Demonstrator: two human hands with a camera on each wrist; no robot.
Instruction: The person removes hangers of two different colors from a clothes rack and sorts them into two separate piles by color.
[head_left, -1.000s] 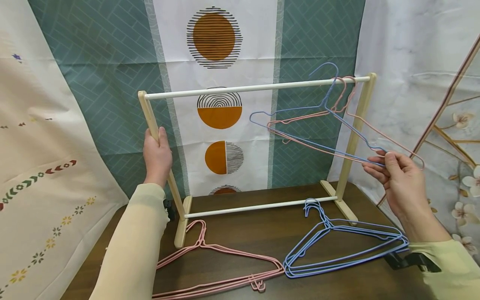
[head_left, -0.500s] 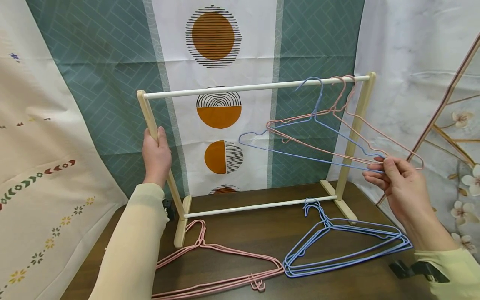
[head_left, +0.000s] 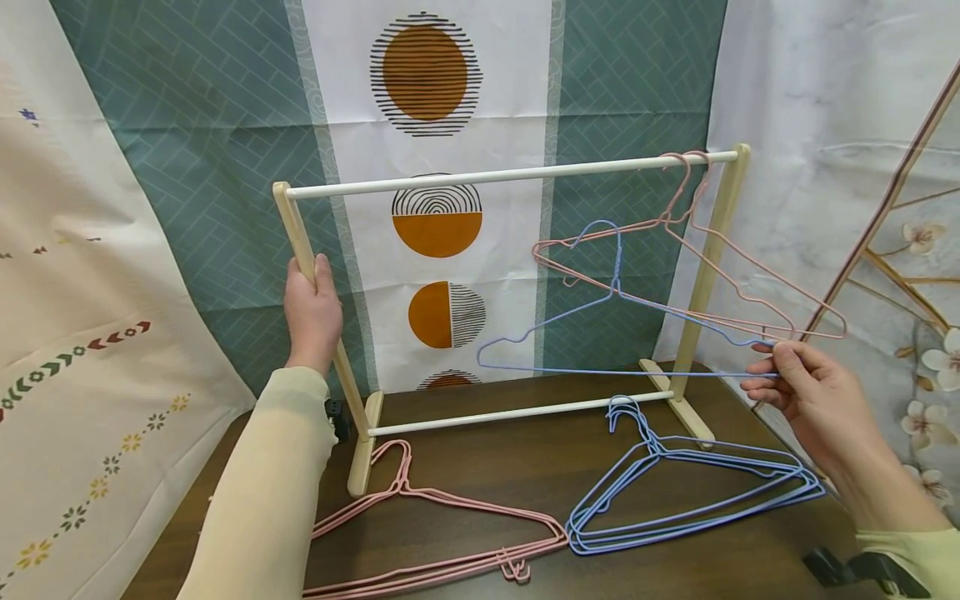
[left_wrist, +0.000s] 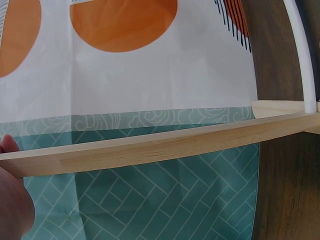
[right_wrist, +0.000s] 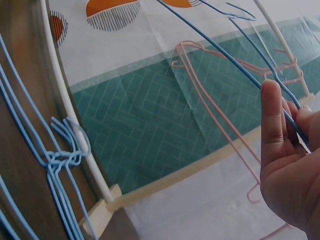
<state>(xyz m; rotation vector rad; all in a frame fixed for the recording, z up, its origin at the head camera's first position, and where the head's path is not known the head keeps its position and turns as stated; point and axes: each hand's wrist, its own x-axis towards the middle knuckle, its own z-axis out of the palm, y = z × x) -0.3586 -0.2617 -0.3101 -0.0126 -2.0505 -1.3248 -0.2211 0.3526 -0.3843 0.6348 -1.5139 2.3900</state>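
My left hand (head_left: 313,312) grips the left wooden post (head_left: 297,229) of a small garment rack; the left wrist view shows that post (left_wrist: 150,147) running from the hand to its foot. With my right hand (head_left: 813,396) I pinch a blue wire hanger (head_left: 555,317) by its right corner. Its hook stands well below the white top rail (head_left: 480,177), in front of the rack. Two pink hangers (head_left: 678,218) hang side by side at the rail's right end. In the right wrist view the blue hanger (right_wrist: 215,47) passes between thumb and fingers.
Several blue hangers (head_left: 660,454) lie stacked on the dark wooden table (head_left: 525,467) at the right, hooks near the lower rail (head_left: 517,413). Pink hangers (head_left: 480,504) lie at the front left, their corner meeting the blue stack. Patterned cloth (head_left: 637,75) hangs behind.
The blue hanger has come down and left from rail height, its hook now well below the rail. My right hand has lowered with it. The left hand stays on the post.
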